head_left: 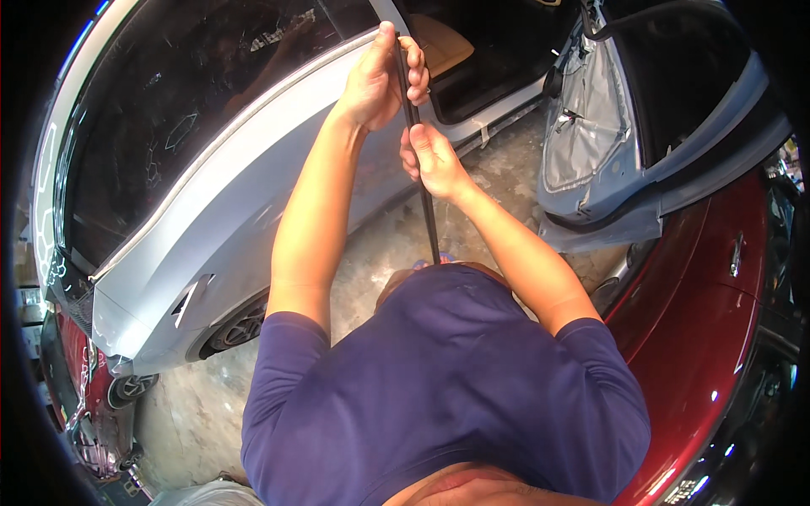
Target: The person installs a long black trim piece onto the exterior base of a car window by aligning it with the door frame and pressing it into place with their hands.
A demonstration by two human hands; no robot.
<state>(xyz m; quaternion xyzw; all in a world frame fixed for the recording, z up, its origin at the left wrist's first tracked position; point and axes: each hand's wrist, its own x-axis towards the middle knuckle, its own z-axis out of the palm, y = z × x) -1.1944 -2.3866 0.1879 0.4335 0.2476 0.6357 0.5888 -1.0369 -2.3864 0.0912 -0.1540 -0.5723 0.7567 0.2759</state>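
A silver car (228,211) was seen across the left of the frame, a red car (696,287) at lower right, a car door (586,126) at upper right. At upper centre, a long black strip (429,218), aligned nearly top to bottom, was gripped by both hands, its upper end by the left hand (386,80), lower down by the right hand (434,158). No container could be made out.

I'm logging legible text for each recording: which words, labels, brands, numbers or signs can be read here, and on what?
None can be read.
Dark strip: no lettering visible.
Purple shirt: no lettering visible.
Dark car glass: pale marks, too unclear to read as text.
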